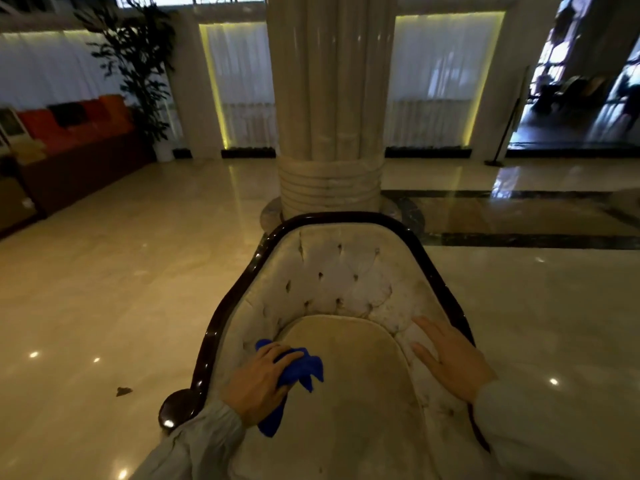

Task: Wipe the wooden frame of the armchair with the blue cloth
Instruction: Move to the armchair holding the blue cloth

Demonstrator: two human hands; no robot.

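Note:
A cream tufted armchair with a dark glossy wooden frame stands right below me, its back toward a column. My left hand is shut on a bunched blue cloth above the left side of the seat cushion, just inside the left arm rail. My right hand lies flat, fingers spread, on the padded inner side of the right arm, close to the right frame rail. The frame's lower right part is hidden by my sleeve.
A thick fluted column rises just behind the chair. Polished marble floor spreads on both sides, with a small brown scrap at the left. A sofa with orange cushions and a tall plant stand far left.

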